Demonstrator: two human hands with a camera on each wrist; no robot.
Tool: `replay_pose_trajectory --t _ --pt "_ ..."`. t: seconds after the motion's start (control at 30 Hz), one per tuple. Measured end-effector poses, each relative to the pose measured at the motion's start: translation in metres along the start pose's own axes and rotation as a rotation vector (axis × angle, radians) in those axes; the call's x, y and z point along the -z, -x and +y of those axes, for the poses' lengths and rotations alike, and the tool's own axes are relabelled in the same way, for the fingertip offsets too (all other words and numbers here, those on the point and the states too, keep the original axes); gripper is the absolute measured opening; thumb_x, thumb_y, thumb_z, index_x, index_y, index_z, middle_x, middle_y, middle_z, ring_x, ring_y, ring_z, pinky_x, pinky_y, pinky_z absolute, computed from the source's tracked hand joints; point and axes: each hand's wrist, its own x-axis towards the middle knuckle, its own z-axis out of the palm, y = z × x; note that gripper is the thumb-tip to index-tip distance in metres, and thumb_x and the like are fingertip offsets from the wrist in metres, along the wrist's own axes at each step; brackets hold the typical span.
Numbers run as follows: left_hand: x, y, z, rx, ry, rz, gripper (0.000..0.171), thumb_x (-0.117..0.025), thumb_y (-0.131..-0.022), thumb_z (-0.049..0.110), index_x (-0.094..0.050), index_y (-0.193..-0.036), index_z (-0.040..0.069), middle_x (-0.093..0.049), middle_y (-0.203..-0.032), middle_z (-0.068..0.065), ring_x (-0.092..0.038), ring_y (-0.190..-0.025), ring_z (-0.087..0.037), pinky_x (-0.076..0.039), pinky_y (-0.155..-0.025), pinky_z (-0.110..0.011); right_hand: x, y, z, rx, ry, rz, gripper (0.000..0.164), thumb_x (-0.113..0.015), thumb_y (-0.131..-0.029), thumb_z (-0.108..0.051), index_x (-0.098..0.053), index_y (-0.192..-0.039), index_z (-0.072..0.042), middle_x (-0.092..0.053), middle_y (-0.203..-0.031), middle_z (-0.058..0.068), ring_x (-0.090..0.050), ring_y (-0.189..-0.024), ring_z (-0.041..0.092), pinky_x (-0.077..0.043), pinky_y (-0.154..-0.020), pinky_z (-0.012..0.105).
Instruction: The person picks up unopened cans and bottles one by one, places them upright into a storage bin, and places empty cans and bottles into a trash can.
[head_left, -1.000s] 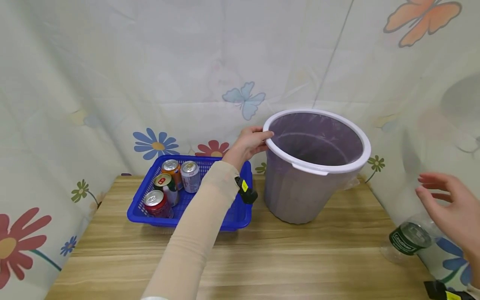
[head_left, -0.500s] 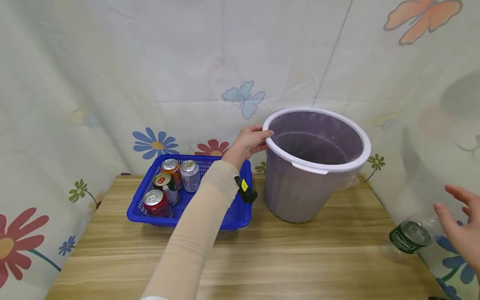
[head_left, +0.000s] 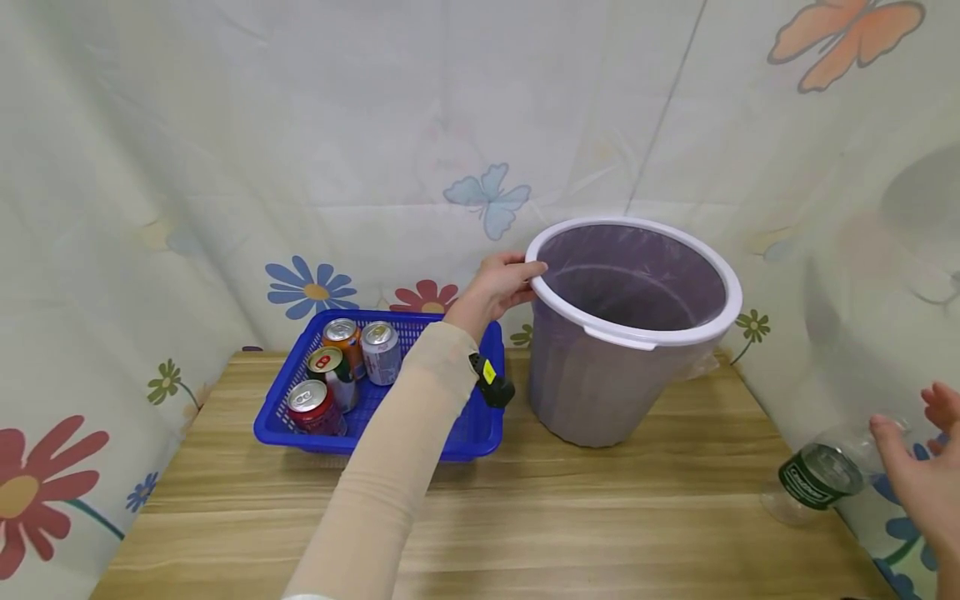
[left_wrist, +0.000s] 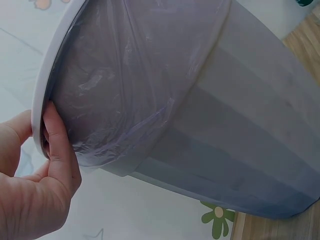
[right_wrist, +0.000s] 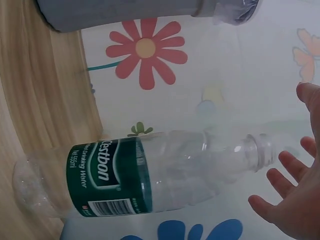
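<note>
My left hand (head_left: pixel 495 287) grips the white rim of a grey trash can (head_left: pixel 585 392) on its left side. In the left wrist view, the thumb lies on one side of the rim and the fingers (left_wrist: pixel 59 145) tuck under it, by a thin plastic liner (left_wrist: pixel 115 85). At the table's right edge a clear plastic water bottle (head_left: pixel 817 479) with a green label stands upright. My right hand (head_left: pixel 926 479) is near the bottle's neck, fingers spread and holding nothing. The right wrist view shows a small gap between the fingertips (right_wrist: pixel 260 205) and the uncapped-looking neck.
A blue plastic basket (head_left: pixel 442 450) on the left of the wooden table (head_left: pixel 525 533) holds several drink cans (head_left: pixel 315 408), grouped at its left side. My left forearm crosses over the basket. A flower-printed curtain (head_left: pixel 360 167) surrounds the table at the back and sides.
My right hand has moved right and downward, from above the bottle to beside its neck. My left hand, the trash can and the bottle look unmoved.
</note>
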Motion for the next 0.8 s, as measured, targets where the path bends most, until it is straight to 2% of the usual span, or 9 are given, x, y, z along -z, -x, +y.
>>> replay_pose_trajectory --t 0.07,0.17,0.3,0.43,0.5,0.63,0.8 --pt "0.0 0.0 0.0 -0.002 -0.001 0.004 0.044 -0.065 -0.086 0.018 -0.05 -0.126 0.007 -0.056 -0.123 -0.018 -0.062 -0.078 -0.015 -0.055 -0.075 -0.027 -0.001 0.0 0.002 -0.022 -0.018 -0.021 0.063 -0.051 -0.09 -0.009 -0.021 -0.145 -0.016 -0.027 -0.147 0.016 -0.023 -0.136 0.035 -0.019 -0.109 0.056" --pt "0.0 0.0 0.0 -0.001 0.002 0.006 0.044 -0.065 -0.086 0.018 -0.051 -0.126 0.007 -0.056 -0.123 -0.017 -0.063 -0.079 -0.015 -0.055 -0.075 -0.027 -0.006 -0.001 0.015 -0.044 -0.021 -0.024 0.062 -0.05 -0.092 -0.02 -0.019 -0.145 -0.022 -0.026 -0.149 0.01 -0.022 -0.137 0.029 -0.019 -0.111 0.05" --pt "-0.001 -0.001 -0.001 0.0 0.008 0.003 0.043 -0.065 -0.086 0.017 -0.051 -0.126 0.008 -0.056 -0.123 -0.017 -0.063 -0.079 -0.015 -0.055 -0.076 -0.027 -0.01 -0.002 0.025 -0.086 -0.011 -0.022 0.064 -0.049 -0.092 -0.029 -0.015 -0.146 -0.025 -0.025 -0.149 0.009 -0.022 -0.138 0.028 -0.02 -0.111 0.049" --pt "-0.001 0.0 -0.001 0.001 0.005 0.004 0.043 -0.064 -0.087 0.017 -0.051 -0.127 0.009 -0.057 -0.123 -0.017 -0.063 -0.078 -0.015 -0.055 -0.076 -0.027 -0.009 -0.001 0.019 -0.189 -0.013 -0.062 0.068 -0.049 -0.091 -0.024 -0.01 -0.147 -0.024 -0.022 -0.15 0.012 -0.019 -0.138 0.03 -0.018 -0.111 0.051" --pt "-0.001 0.0 -0.001 0.001 0.003 0.006 0.043 -0.065 -0.086 0.017 -0.051 -0.127 0.009 -0.057 -0.122 -0.017 -0.063 -0.078 -0.015 -0.055 -0.076 -0.027 -0.008 0.001 0.016 -0.22 -0.022 -0.089 0.071 -0.049 -0.09 -0.021 -0.007 -0.147 -0.024 -0.018 -0.151 0.013 -0.016 -0.139 0.031 -0.016 -0.112 0.051" --pt "-0.001 -0.001 0.0 0.001 0.0 0.007 0.044 -0.065 -0.086 0.018 -0.05 -0.126 0.009 -0.057 -0.122 -0.017 -0.062 -0.078 -0.015 -0.055 -0.075 -0.026 -0.012 0.004 0.023 -0.243 -0.058 -0.097 0.073 -0.051 -0.089 -0.026 -0.007 -0.147 -0.026 -0.016 -0.152 0.01 -0.014 -0.14 0.027 -0.015 -0.113 0.048" --pt "-0.001 -0.002 -0.001 -0.002 0.012 0.011 0.045 -0.066 -0.085 0.018 -0.051 -0.126 0.009 -0.058 -0.12 -0.016 -0.062 -0.077 -0.015 -0.055 -0.074 -0.027 -0.016 0.006 0.029 -0.318 -0.061 -0.098 0.076 -0.053 -0.088 -0.025 -0.005 -0.147 -0.025 -0.014 -0.152 0.011 -0.014 -0.14 0.025 -0.017 -0.113 0.043"
